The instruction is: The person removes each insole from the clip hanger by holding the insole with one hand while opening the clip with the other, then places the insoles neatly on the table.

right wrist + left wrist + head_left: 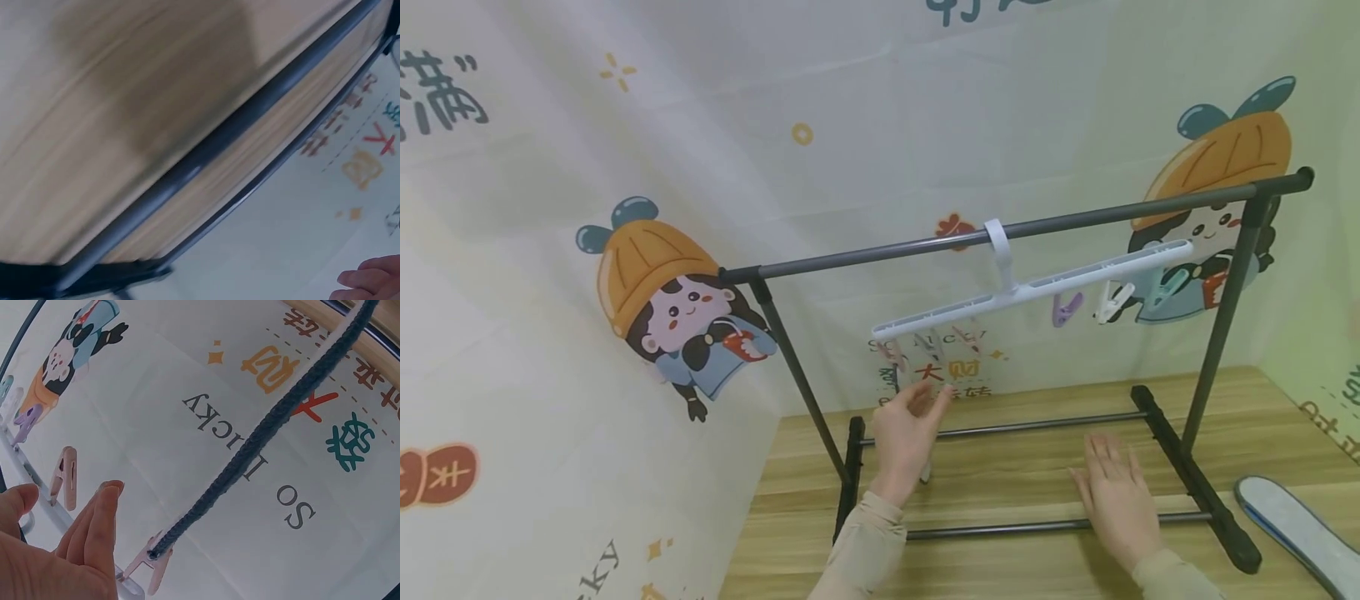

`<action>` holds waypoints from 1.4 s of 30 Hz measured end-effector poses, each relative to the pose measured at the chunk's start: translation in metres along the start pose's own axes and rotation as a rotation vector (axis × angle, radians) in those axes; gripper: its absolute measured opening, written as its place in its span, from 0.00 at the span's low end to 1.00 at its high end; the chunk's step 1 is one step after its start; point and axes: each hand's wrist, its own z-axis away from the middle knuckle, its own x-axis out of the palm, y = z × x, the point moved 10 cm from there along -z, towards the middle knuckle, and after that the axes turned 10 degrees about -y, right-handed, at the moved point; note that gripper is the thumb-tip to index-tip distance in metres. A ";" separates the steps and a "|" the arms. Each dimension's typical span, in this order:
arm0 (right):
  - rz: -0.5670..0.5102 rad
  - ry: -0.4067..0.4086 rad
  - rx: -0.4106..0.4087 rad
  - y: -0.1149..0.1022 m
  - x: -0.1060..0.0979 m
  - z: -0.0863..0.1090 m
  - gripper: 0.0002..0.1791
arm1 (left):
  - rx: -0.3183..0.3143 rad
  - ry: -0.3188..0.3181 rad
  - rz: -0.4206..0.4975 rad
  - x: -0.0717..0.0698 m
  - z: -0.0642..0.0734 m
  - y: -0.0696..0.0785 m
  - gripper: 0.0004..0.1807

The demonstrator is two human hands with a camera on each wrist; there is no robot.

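A pale blue clip hanger (1030,289) hooks over the dark rail of a rack. From its left-end pink clip (150,565) hangs a thin insole (269,428), seen edge-on, dark blue on one face and white on the other. My left hand (908,429) is raised beside it, thumb and fingers apart, holding nothing. In the head view that hand hides most of the hanging insole. Fingers extended, my right hand (1116,497) is low over the rack's front bottom bar (1000,529) and grips nothing. A second insole (1303,529), pale with a blue edge, lies on the table at the right.
The rack's top rail (880,252) spans above both hands, with slanted posts (1217,325) at the sides and black feet (1198,483) on the wood-grain table (1015,467). Purple (1066,310), white and green clips hang along the hanger's right half. A printed cloth (850,192) covers the wall behind.
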 end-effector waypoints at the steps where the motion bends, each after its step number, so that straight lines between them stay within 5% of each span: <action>1: 0.001 0.002 -0.009 -0.007 0.001 -0.003 0.30 | 0.002 -0.001 0.000 -0.001 0.000 0.000 0.24; 13: -0.033 0.005 -0.095 -0.075 0.009 -0.033 0.33 | 0.049 0.057 -0.013 -0.021 0.002 0.001 0.23; 19: -0.013 0.041 -0.138 -0.095 0.008 -0.040 0.32 | 0.050 0.071 0.012 -0.029 0.003 0.000 0.24; 27: -0.003 -0.023 -0.139 -0.116 0.016 -0.050 0.34 | 0.053 0.119 0.025 -0.046 0.000 -0.008 0.27; 32: -0.027 -0.024 -0.165 -0.129 0.016 -0.055 0.34 | 0.052 0.146 0.007 -0.053 -0.007 -0.015 0.27; 42: 0.002 -0.008 -0.214 -0.155 0.016 -0.065 0.36 | -0.049 0.121 0.017 -0.048 -0.034 -0.037 0.34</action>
